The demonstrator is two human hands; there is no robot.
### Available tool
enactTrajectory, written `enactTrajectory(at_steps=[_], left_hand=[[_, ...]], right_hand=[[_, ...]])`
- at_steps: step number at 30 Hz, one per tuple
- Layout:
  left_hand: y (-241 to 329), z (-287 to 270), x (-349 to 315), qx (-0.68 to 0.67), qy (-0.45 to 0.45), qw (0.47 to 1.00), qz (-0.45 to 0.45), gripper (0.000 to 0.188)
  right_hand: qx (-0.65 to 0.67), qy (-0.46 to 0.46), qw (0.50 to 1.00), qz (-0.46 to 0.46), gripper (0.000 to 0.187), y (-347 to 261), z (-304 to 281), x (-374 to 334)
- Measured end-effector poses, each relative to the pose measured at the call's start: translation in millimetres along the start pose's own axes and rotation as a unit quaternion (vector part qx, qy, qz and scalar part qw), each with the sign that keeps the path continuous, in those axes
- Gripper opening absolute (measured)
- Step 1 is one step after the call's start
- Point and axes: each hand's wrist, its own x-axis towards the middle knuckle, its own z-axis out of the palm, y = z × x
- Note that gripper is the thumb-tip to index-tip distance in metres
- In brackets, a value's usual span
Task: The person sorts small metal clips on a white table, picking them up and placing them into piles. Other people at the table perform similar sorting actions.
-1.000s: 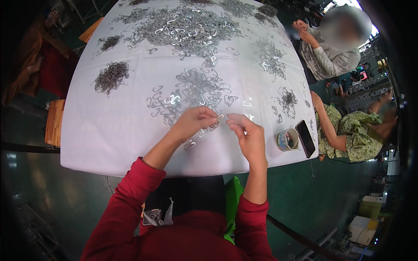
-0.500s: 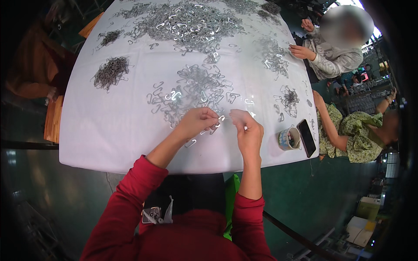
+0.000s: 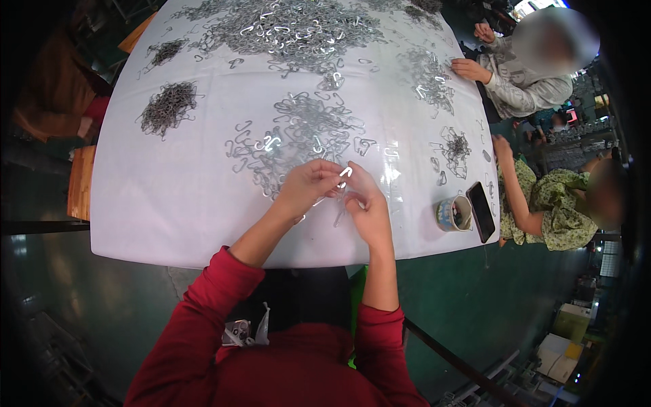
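Observation:
My left hand (image 3: 308,188) is closed in a pinch at the near edge of a loose heap of bent-wire hooks (image 3: 308,125). A shiny metal hook (image 3: 346,172) sticks up from its fingertips. Close on its right is my right hand (image 3: 369,209), slightly blurred, with thumb and forefinger apart and the forefinger reaching up beside that hook. Whether the forefinger touches it, I cannot tell. Below the fingers another wire piece (image 3: 338,218) shows faintly. The other fingertips are partly hidden behind the hook and each other.
On the white-covered table (image 3: 163,210) lie a big hook pile (image 3: 285,34) at the back and a darker pile (image 3: 168,108) at left. A cup (image 3: 453,214) and a black phone (image 3: 481,212) stand at right. Two people sit along the right side; another is at left.
My right hand has come in toward the left and lower, its thumb and forefinger now apart. The hook at my left fingertips has risen and turned upright. The view has shifted slightly.

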Motion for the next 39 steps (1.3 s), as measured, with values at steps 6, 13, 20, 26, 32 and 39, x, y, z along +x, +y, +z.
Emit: enactTrajectory(at_steps=[6,13,20,26,32,39], left_hand=[[1.9,2.4,-0.3,0.058,0.033,0.996,0.064,0.015],[11.8,-19.6,-17.8,0.398,0.065,0.909,0.104,0.009],[23.2,-45.8,3.2,0.57,0.139,0.768,0.258,0.017],[24.5,-30.6,10.9,0.49,0.138,0.831,0.225,0.021],[32.1,-31.3,0.9,0.23,0.1,0.964,0.093,0.029],[33.4,-31.1,-1.7,-0.02,0.004,0.999,-0.043,0.036]], right_hand=[[0.188,-0.029,0.972,0.139,0.036,2.4,9.7,4.2],[0.102,0.044,0.975,0.193,0.026,10.7,-13.0,2.3],[-0.348,0.16,0.919,-0.087,0.022,19.0,-3.8,14.4],[-0.34,0.057,0.938,0.032,0.028,8.9,35.2,70.2],[-0.043,-0.009,0.999,0.011,0.021,-19.9,23.8,61.4],[0.028,0.055,0.998,0.035,0.019,-38.1,12.8,33.7]])
